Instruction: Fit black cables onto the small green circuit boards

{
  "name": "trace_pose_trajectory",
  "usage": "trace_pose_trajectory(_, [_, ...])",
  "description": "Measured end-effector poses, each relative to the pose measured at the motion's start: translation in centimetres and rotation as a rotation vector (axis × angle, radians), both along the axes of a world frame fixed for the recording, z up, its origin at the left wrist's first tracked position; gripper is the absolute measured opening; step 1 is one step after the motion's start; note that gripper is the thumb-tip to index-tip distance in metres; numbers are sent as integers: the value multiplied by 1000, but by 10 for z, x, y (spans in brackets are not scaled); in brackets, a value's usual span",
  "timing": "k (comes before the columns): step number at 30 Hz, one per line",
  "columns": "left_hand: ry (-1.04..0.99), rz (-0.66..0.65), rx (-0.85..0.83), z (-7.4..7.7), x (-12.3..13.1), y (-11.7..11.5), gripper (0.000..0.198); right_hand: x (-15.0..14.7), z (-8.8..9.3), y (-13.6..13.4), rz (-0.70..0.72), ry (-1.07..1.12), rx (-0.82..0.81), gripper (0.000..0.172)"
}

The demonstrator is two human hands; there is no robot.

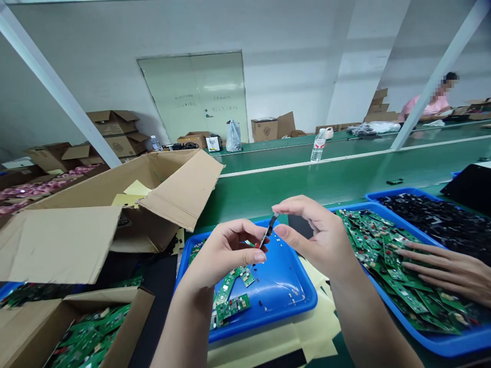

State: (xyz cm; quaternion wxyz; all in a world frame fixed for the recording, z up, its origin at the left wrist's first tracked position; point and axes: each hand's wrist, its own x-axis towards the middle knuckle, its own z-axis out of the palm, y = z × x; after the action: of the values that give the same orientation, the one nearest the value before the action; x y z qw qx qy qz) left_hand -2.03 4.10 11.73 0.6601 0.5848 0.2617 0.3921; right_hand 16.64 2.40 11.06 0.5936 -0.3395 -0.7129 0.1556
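Above a blue tray (274, 324), my left hand (226, 253) pinches a small circuit board (262, 240), seen nearly edge-on. A thin black strip (271, 223) rises from the board's upper end. My right hand (316, 232) has its index finger and thumb loosely around the strip's top end, the index fingertip touching it. Inside the tray, several green circuit boards (232, 309) lie at the left, with small white and black bits scattered on the bottom. My fingers partly hide the held board.
Another person's hand (445, 268) rests over a blue tray heaped with green boards (395, 255) at right. Behind it stands a tray of black parts (433, 217). Open cardboard boxes (61, 240) crowd the left. A water bottle (318, 146) stands beyond; a person in pink (433, 106) sits far right.
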Motion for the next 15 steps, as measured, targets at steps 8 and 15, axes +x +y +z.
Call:
trace_pose_trajectory(8, [22, 111, 37, 0, 3, 0, 26, -4, 4, -4, 20, -8, 45, 11])
trace_pose_trajectory(15, [53, 205, 129, 0, 7, 0, 26, -5, 1, 0, 24, -78, 176, 12])
